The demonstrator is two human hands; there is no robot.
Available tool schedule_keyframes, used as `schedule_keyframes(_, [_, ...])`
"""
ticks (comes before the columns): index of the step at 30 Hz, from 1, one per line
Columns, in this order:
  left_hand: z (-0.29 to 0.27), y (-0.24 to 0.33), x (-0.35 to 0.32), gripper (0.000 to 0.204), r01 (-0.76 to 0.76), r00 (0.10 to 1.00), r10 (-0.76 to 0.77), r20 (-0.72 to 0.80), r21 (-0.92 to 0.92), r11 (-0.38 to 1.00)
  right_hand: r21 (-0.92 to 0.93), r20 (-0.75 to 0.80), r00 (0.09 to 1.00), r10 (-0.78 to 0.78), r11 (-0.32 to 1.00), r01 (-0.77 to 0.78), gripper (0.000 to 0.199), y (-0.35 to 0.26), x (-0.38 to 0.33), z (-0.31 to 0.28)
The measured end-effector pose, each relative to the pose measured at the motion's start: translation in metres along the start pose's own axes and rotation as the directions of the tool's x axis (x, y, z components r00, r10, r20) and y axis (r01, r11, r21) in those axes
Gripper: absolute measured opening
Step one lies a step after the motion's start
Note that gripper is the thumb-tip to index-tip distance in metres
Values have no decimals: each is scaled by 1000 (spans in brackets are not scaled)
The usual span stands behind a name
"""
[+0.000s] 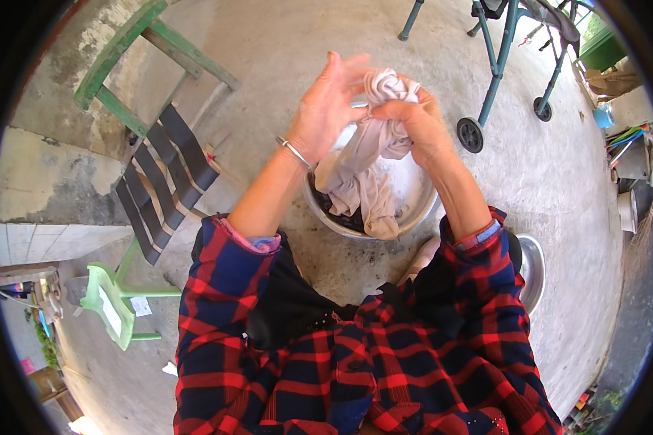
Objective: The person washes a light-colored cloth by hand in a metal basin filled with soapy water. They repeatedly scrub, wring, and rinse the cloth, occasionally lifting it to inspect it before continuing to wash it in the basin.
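A wet beige garment [370,152] hangs bunched over a round metal basin [421,217]. Its upper end is twisted into a pale knot-like bundle. My right hand [422,125] grips that bundle, thumb across the front. Beside it on the left, my left hand [326,109] has its fingers stretched out and a little blurred, with the thumb at the cloth's edge. A bracelet [294,151] circles my left wrist. The garment's lower folds droop into the basin, where white suds [411,181] and dark cloth [337,210] show around them.
A second metal basin [533,272] stands by my right leg. To the left are a green-framed chair with dark straps [168,177] and a light green plastic stool [112,304]. A wheeled walking frame [497,72] stands ahead right. Buckets and tools [631,159] line the right wall.
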State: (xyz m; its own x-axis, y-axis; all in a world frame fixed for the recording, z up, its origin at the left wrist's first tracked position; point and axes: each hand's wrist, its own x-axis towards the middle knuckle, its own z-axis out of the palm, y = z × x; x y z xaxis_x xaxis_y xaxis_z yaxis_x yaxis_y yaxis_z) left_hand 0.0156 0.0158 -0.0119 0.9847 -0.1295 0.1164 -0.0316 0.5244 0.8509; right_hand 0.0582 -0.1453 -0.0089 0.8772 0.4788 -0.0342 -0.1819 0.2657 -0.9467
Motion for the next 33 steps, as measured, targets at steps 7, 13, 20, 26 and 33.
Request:
schedule_keyframes(7, [-48,-57,-25,95,8,963,-231,137,847,532,328,29,998,-63,943,50,34,-48,-8,-14])
schedule_keyframes(13, [-48,-86,-28,45,343,933,-304,-193,221,913,499,-283,957,-70,841,209,40,-60,-2,-75])
schedule_keyframes(20, [-16,-43,-7,51,-30,977,-131,-166,-720,693,383,-372,919,129,923,26,21,8,-18,-61])
schedule_keyframes(26, [-31,-72,-12,25,134,949,-264,-170,-541,830,-875,195,820,-538,282,393,45,45,-78,49])
schedule_keyframes(33, [23,-76,-14,28,171,818,-387,-427,-462,871,-859,-115,881,-459,491,144,33,49,-12,6])
